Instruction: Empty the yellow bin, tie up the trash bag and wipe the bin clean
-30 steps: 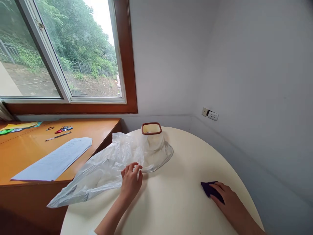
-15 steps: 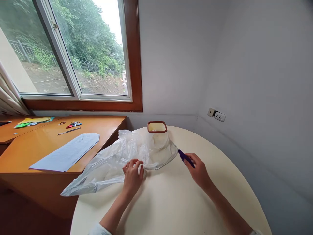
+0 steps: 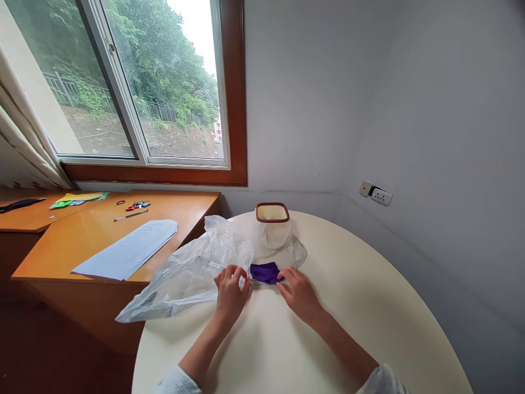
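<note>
A small, dark purple sheet (image 3: 264,273) is stretched out between my hands, low over the near edge of a clear plastic bag; whether it is cloth or paper I cannot tell. My right hand (image 3: 301,294) pinches its right end between thumb and fingers. At the left end, my left hand (image 3: 232,290) has thumb and forefinger closed together at the sheet's edge. The crumpled plastic bag (image 3: 192,276) spreads across the left of the round table. Behind the sheet stands a pale bin with a brown rim (image 3: 273,220); a little of something whitish shows inside.
The cream round table (image 3: 328,350) adjoins an orange wooden desk (image 3: 197,210) at the left. On the desk lie papers (image 3: 131,249), a pen (image 3: 130,215), keys (image 3: 138,206) and coloured sheets (image 3: 77,199). A wall socket (image 3: 381,196) is at the right, a window behind the desk.
My right hand has moved left and inward, bringing the purple sheet in front of the bin, where it now shows spread wide. My left hand has closed at its left end.
</note>
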Tool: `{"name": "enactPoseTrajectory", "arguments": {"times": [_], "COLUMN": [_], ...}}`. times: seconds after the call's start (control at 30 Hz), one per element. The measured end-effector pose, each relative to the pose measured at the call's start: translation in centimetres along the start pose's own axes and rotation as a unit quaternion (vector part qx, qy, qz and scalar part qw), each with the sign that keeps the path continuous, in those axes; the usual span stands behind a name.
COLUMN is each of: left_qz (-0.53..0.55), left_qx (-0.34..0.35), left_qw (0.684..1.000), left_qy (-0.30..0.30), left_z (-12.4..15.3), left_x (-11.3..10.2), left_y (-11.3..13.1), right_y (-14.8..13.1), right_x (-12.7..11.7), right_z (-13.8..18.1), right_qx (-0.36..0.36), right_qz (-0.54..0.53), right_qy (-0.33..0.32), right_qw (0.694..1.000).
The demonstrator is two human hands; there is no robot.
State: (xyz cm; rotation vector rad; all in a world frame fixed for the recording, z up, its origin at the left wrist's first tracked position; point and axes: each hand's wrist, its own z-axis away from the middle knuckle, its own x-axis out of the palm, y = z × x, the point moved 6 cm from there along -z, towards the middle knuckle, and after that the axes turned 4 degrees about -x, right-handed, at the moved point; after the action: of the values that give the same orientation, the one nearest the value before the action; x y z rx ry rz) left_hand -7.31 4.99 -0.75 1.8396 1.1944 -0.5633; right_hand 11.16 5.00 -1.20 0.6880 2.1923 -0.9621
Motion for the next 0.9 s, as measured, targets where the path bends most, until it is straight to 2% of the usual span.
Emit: {"name": "enactPoseTrajectory", "arguments": {"times": [0.23, 0.37, 0.6, 0.77, 0.9], "left_qz": [0.009, 0.005, 0.000, 0.005, 0.021], "left_qx": [0.008, 0.010, 0.034, 0.099, 0.178], "left_qw": [1.000, 1.000, 0.999, 0.993, 0.972], "left_qy": [-0.006, -0.008, -0.013, -0.065, -0.149], "left_z": [0.2, 0.2, 0.5, 2.0, 4.0], "left_x": [0.3, 0.3, -0.1, -0.8, -2.1], "left_y": [0.3, 0.5, 1.2, 2.3, 3.0], "right_y": [1.9, 2.0, 1.4, 1.5, 1.3], "right_x": [-1.7, -1.8, -3.0, -4.5, -5.7], "right_z": [3.5, 3.9, 4.3, 5.9, 7.5], "right_qx": [0.012, 0.006, -0.014, -0.029, -0.022], "right_qz": [0.061, 0.080, 0.090, 0.121, 0.129], "right_qy": [0.057, 0.079, 0.079, 0.043, -0.012], "right_qw": [0.996, 0.994, 0.993, 0.991, 0.991]}}
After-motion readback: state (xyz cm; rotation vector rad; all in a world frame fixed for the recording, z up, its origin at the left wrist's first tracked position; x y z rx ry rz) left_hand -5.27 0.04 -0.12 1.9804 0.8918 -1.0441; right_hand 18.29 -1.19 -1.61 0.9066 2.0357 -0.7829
